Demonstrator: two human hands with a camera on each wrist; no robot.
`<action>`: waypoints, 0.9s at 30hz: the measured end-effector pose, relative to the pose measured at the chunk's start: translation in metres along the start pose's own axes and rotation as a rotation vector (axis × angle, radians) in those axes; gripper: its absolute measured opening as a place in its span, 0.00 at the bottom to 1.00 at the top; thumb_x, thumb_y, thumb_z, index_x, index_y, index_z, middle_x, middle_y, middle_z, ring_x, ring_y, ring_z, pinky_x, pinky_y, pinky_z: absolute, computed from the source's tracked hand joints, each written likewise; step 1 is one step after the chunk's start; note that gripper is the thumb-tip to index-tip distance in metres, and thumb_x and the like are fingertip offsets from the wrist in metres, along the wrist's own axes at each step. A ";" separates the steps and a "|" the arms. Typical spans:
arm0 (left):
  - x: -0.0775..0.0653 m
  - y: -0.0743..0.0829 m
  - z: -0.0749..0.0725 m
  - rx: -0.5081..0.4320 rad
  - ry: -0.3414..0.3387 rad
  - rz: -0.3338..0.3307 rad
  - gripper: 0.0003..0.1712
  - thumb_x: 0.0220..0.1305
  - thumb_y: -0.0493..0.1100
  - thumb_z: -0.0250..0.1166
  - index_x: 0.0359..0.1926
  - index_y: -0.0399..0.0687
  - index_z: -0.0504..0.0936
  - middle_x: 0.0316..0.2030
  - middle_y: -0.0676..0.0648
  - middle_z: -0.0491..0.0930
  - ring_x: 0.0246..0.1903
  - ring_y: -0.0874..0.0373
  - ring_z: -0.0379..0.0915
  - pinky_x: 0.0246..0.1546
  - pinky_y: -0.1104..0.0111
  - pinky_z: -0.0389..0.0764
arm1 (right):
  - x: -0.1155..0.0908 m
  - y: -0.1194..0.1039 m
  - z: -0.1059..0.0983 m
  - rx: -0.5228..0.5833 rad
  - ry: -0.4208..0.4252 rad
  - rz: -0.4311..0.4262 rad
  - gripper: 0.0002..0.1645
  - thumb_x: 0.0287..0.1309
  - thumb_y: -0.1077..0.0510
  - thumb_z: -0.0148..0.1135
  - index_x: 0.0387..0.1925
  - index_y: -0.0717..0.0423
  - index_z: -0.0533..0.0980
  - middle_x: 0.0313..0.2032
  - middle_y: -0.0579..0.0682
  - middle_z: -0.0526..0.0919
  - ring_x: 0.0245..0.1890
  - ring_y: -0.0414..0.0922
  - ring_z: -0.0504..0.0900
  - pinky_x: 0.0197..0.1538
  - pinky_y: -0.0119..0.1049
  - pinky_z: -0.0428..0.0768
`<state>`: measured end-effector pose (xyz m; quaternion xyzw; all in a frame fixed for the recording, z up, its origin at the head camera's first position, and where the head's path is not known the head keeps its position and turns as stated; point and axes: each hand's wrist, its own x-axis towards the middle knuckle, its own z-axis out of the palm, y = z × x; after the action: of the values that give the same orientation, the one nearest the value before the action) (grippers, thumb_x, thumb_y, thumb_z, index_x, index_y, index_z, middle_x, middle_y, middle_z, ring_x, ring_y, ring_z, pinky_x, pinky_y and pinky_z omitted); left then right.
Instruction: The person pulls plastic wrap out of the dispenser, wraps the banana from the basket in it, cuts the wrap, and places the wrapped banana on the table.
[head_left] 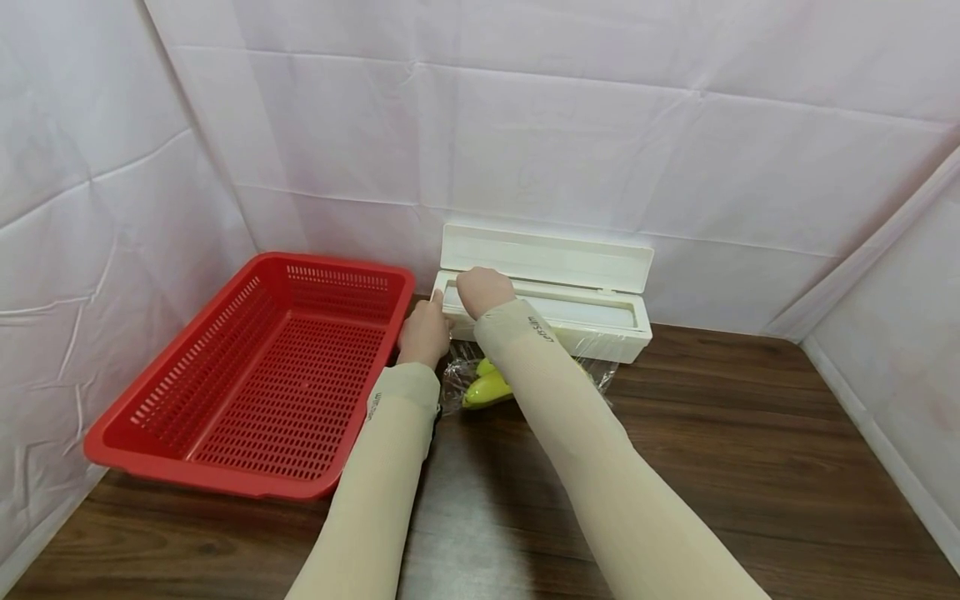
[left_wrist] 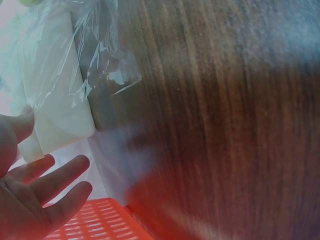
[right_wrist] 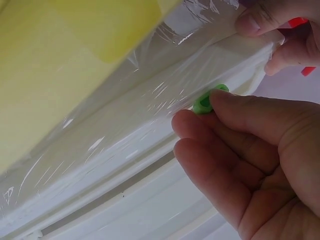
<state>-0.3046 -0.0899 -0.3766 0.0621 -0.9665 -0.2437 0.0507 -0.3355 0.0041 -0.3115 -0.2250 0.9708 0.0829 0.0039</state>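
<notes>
A long white cling film dispenser [head_left: 639, 333] stands at the back with its lid [head_left: 547, 254] tipped up. My left hand [head_left: 423, 333] grips its left end, thumb on the front and the other fingers spread past the corner. Close beside it, my right hand [head_left: 483, 290] pinches a small green slider cutter [right_wrist: 204, 102] at the dispenser's edge, thumb against index finger. Clear cling film [left_wrist: 107, 60] hangs from the dispenser over the front. Yellow-green, banana-like fruit [head_left: 487, 390] lies under the film, partly hidden by my right forearm.
A red perforated plastic basket [head_left: 401, 321] sits to the left, its right rim near my left hand. The dark wood-grain table [head_left: 720, 433] spreads in front and to the right. White cloth walls [head_left: 555, 133] enclose the back and sides.
</notes>
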 end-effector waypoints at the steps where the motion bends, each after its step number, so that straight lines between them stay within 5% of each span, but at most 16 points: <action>1: 0.000 0.000 0.000 0.002 0.001 0.002 0.35 0.68 0.45 0.56 0.72 0.45 0.55 0.56 0.35 0.73 0.50 0.42 0.76 0.49 0.54 0.78 | 0.000 0.000 0.000 0.001 0.001 0.001 0.12 0.67 0.62 0.50 0.43 0.57 0.80 0.44 0.52 0.84 0.43 0.48 0.84 0.46 0.42 0.82; 27: 0.002 -0.003 0.004 -0.012 0.021 -0.008 0.35 0.67 0.46 0.58 0.71 0.47 0.56 0.54 0.36 0.73 0.48 0.42 0.77 0.46 0.54 0.79 | -0.007 0.009 -0.001 0.017 -0.008 0.002 0.13 0.68 0.63 0.47 0.40 0.57 0.80 0.43 0.53 0.85 0.40 0.48 0.84 0.45 0.41 0.82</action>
<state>-0.3068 -0.0911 -0.3814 0.0681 -0.9642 -0.2492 0.0603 -0.3330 0.0146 -0.3088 -0.2238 0.9717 0.0754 0.0094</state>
